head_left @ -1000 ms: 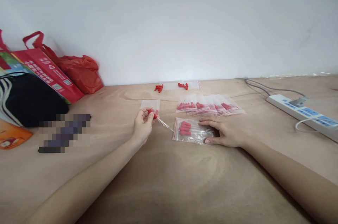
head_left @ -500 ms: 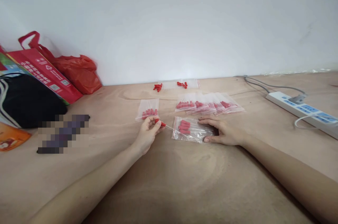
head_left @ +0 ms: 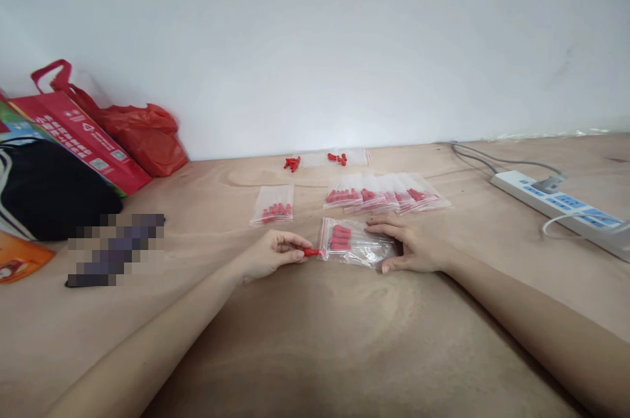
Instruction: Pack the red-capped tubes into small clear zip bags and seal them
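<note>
Head view: plywood bench [head_left: 315, 339] against a plain white wall [head_left: 315, 37]; red bags [head_left: 113, 132] far left, power strip [head_left: 556, 203] far right. A row of filled zip bags [head_left: 386, 193] lies near the wall, one single bag [head_left: 274, 203] to their left, loose red pieces [head_left: 294, 163] behind. Right hand [head_left: 408, 246] lies flat, fingers spread, pressing the open zip bag [head_left: 357, 244]. Left hand [head_left: 270, 254] pinches a red cap [head_left: 310, 251] at that bag's mouth. One second earlier the left hand was up at the single bag; it has since come down and right.

Bright, even, soft light; faint shadows; wide-angle edge stretching; slightly soft focus.
</note>
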### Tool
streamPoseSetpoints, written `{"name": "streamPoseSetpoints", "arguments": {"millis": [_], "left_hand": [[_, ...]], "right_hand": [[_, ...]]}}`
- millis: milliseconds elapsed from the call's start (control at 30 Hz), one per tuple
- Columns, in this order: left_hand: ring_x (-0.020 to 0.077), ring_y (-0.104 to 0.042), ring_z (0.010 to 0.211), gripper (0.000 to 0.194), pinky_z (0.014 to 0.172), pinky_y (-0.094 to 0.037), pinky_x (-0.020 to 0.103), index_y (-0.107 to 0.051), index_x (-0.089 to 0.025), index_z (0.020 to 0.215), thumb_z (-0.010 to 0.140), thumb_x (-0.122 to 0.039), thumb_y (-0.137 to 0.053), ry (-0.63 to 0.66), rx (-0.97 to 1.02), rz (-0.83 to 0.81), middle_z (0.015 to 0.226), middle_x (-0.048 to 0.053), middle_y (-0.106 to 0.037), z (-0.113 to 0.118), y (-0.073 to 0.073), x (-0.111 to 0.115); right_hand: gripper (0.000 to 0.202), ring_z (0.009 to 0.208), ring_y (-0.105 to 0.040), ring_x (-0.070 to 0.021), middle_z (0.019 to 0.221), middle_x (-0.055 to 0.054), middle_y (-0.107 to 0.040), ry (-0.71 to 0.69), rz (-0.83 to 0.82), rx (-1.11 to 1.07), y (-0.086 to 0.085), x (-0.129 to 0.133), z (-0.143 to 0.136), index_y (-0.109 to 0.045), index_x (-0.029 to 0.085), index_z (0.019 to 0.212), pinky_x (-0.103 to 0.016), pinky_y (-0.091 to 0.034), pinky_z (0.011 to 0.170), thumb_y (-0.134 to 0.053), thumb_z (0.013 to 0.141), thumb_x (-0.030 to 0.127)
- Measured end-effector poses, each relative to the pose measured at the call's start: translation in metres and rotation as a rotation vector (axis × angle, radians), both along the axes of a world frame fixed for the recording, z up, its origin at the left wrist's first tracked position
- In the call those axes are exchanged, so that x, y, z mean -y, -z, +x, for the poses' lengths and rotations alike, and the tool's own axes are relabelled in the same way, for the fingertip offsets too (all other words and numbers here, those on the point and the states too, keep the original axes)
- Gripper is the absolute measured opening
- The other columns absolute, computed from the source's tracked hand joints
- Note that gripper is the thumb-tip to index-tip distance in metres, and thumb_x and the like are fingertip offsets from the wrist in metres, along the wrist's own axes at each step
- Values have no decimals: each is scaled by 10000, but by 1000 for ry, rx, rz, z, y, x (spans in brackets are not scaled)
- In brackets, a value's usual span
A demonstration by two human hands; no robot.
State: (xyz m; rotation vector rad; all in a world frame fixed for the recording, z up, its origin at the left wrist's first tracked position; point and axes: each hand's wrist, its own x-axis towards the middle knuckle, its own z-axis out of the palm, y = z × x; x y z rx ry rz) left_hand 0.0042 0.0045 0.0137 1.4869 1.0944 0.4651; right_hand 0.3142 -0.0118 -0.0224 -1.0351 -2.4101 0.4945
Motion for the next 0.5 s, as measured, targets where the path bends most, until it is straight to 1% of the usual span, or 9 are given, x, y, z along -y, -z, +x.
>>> {"name": "streamPoseSetpoints", "arguments": {"millis": [100,200,267,367,433,500], "left_hand": [[146,-618,702,244,690,-477,269,-650,-192,822,597,-284,-676,-47,21,45,762,36,-676,6,3,1],[105,-567,565,225,552,-446,215,-638,-179,816,623,-294,-656,-86,-15,104,655,14,-647,16,4,2],[89,-532,521,222,490,-404,195,-629,-174,807,630,-306,-652,-92,-34,144,645,11,-634,23,3,2],[96,-545,565,225,515,-404,201,-602,-158,754,604,-308,-676,-35,-11,160,688,27,-633,31,4,1],[99,-544,576,248,530,-404,204,-566,-150,711,572,-304,-700,30,-18,163,668,20,-619,34,5,-1],[86,-514,540,274,503,-379,192,-530,-149,683,551,-305,-713,73,-47,210,622,-2,-588,37,6,-4]], "right_hand": [[751,1181,-380,-282,1274,-122,-422,2,1,8,0,0,0,-417,219,1247,-476,-325,965,-618,621,581],[772,1181,-381,-277,1276,-122,-420,-8,-3,7,1,-1,0,-410,213,1250,-464,-324,970,-627,607,583],[792,1178,-385,-278,1272,-119,-426,-14,-11,4,1,-2,0,-399,216,1257,-460,-329,966,-633,596,586],[809,1181,-383,-284,1270,-118,-429,-13,-15,-1,1,-3,0,-390,219,1261,-462,-329,963,-640,585,589],[802,1181,-382,-283,1268,-119,-431,-16,-10,-8,2,-3,0,-397,219,1255,-463,-325,965,-641,586,587],[794,1180,-383,-281,1265,-117,-435,-20,-4,-12,2,-3,0,-401,220,1251,-464,-325,965,-640,588,585]]}}
